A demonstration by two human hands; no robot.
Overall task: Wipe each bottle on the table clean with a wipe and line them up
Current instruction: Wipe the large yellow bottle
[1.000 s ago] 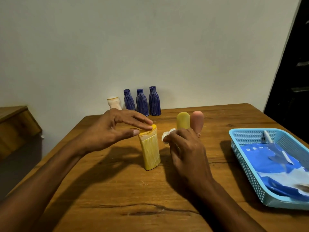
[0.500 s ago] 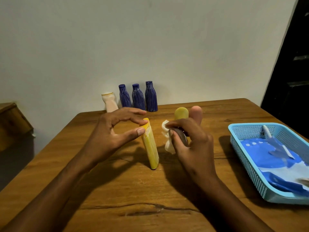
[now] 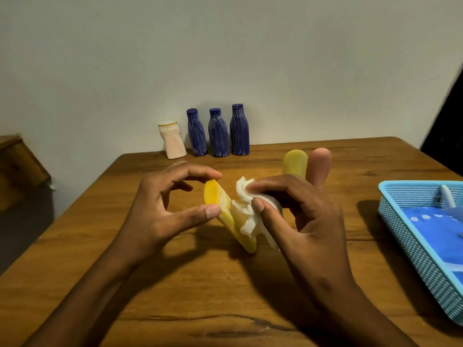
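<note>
Tilted further since a moment ago, the yellow bottle (image 3: pixel 226 216) was pinched by the left hand (image 3: pixel 160 209) while the right hand (image 3: pixel 300 221) pressed its gripped wipe (image 3: pixel 246 209) against it — four bottles (image 3: pixel 218 132) already lined up, two (image 3: pixel 307 162) apparently waiting.

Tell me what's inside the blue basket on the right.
The blue basket holds a blue packet and a white upright piece. The frame edge cuts off the rest, so its other contents can't be seen.

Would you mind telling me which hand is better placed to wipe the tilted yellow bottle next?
The right hand: it grips the white wipe against the tilted yellow bottle, while the left hand pinches its top.
</note>
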